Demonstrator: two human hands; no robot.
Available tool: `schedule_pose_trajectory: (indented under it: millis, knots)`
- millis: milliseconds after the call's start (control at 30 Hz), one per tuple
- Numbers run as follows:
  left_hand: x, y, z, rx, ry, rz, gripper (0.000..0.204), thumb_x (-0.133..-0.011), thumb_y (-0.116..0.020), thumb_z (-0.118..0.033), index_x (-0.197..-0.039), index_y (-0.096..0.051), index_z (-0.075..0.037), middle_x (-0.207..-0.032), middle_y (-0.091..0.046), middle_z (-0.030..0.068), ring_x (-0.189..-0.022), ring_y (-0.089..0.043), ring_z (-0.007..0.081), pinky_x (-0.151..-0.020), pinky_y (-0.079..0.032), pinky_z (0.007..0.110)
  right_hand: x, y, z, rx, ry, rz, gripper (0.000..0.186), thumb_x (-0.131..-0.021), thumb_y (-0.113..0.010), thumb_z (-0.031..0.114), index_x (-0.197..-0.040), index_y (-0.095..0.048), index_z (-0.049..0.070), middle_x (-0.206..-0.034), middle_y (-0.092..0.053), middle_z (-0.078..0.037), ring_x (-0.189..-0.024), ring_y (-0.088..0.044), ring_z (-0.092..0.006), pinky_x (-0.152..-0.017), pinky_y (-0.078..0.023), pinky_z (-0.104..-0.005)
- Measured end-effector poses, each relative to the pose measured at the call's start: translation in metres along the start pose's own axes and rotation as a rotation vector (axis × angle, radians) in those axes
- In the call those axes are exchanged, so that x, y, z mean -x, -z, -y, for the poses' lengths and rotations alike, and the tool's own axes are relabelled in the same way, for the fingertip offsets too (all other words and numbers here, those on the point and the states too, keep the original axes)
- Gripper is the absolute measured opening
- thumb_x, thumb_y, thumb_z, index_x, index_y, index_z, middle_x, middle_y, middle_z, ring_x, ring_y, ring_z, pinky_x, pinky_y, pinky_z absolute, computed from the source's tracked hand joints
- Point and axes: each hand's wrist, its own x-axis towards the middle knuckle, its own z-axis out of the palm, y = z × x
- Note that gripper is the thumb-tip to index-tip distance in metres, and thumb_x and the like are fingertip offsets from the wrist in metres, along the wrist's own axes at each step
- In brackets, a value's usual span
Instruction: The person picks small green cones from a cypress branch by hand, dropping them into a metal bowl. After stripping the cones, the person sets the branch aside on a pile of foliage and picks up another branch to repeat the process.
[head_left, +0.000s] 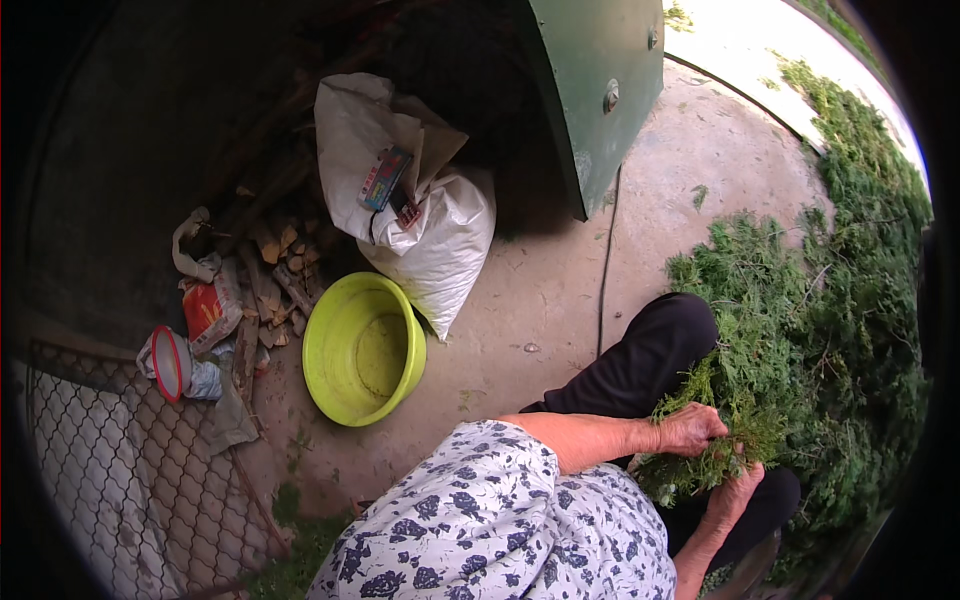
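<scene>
My left hand is closed on a green conifer sprig, its fingers curled at the stems. Just below it, my right hand is closed too, pinching the same greenery close to the left fingers. The sprig's leafy ends spread out under my left wrist, over my lap. Beyond both hands lies a large heap of cut conifer branches, reaching up the right side. Foliage partly hides the fingertips, so the exact pinch point cannot be made out.
A yellow-green plastic basin stands on the concrete floor by a stuffed white woven sack. Split firewood is piled on the left, near a wire mesh panel. A green metal panel stands at the top; a dark cable crosses the floor.
</scene>
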Motion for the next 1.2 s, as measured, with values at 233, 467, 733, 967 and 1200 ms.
schedule_pose_trajectory:
  millis: [233, 467, 733, 967, 1200]
  knots:
    - [-0.004, 0.003, -0.006, -0.001, -0.014, -0.113, 0.023, -0.076, -0.061, -0.026, -0.078, -0.052, -0.005, -0.064, -0.051, 0.0156, -0.067, -0.053, 0.0352, -0.059, -0.041, 0.044, -0.004, 0.014, -0.005, -0.123, -0.024, -0.076, 0.015, -0.084, -0.06, 0.007, -0.098, -0.058, 0.004, -0.081, -0.061, -0.002, -0.062, -0.055, -0.0081, -0.05, -0.043, -0.0194]
    - [-0.006, 0.008, -0.008, -0.012, -0.025, -0.055, 0.016, -0.073, -0.062, -0.017, -0.082, -0.054, -0.006, -0.064, -0.055, 0.0158, -0.067, -0.057, 0.0367, -0.059, -0.044, 0.043, -0.001, 0.012, 0.01, -0.178, -0.065, -0.179, 0.015, -0.086, -0.058, 0.008, -0.1, -0.054, 0.005, -0.076, -0.057, -0.001, -0.056, -0.049, -0.0065, -0.039, -0.034, -0.0169]
    - [-0.005, 0.013, -0.013, 0.001, -0.05, -0.056, 0.019, -0.061, -0.062, -0.004, -0.077, -0.052, -0.007, -0.063, -0.056, 0.0115, -0.066, -0.058, 0.0337, -0.057, -0.044, 0.041, -0.001, 0.016, 0.026, -0.245, -0.007, -0.152, 0.011, -0.087, -0.058, 0.012, -0.096, -0.056, 0.005, -0.073, -0.056, 0.002, -0.049, -0.044, -0.0051, -0.039, -0.03, -0.0155]
    - [-0.005, 0.013, -0.016, -0.02, -0.033, -0.048, 0.017, -0.062, -0.063, -0.005, -0.075, -0.053, -0.008, -0.061, -0.055, 0.0104, -0.064, -0.058, 0.0324, -0.056, -0.044, 0.041, 0.001, 0.027, 0.033, -0.063, 0.056, -0.192, 0.009, -0.087, -0.058, 0.012, -0.092, -0.059, 0.005, -0.073, -0.055, 0.002, -0.048, -0.041, -0.0034, -0.038, -0.029, -0.0153]
    - [-0.004, 0.013, -0.012, 0.019, -0.051, 0.033, 0.019, -0.063, -0.065, -0.009, -0.079, -0.055, -0.009, -0.066, -0.056, 0.0105, -0.067, -0.058, 0.0314, -0.058, -0.044, 0.041, 0.0, 0.027, 0.034, -0.123, 0.062, -0.178, 0.013, -0.088, -0.057, 0.012, -0.098, -0.057, 0.005, -0.071, -0.054, 0.003, -0.047, -0.039, -0.003, -0.036, -0.026, -0.0155]
